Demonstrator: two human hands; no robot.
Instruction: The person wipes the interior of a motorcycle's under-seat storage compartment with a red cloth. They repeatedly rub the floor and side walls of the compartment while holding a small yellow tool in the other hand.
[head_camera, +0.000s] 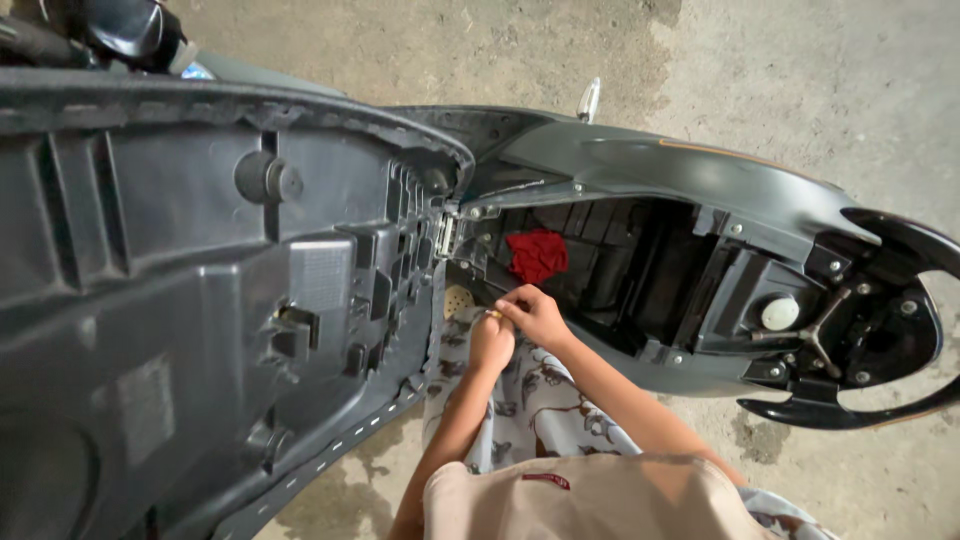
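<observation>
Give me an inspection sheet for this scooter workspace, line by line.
Surface: bare concrete floor, stained and patchy.
Job's things: dark scooter with seat raised, underside showing; open storage compartment; small object pinched between both hands at the compartment's front edge, too small to identify.
Clutter: red cloth inside the compartment.
Grippers: left hand and right hand close together beside the seat hinge, fingertips touching the small object.
Cables: nothing seen.
Surroundings: white round cap and rear grab rail at the tail; patterned clothing on the person below.
</observation>
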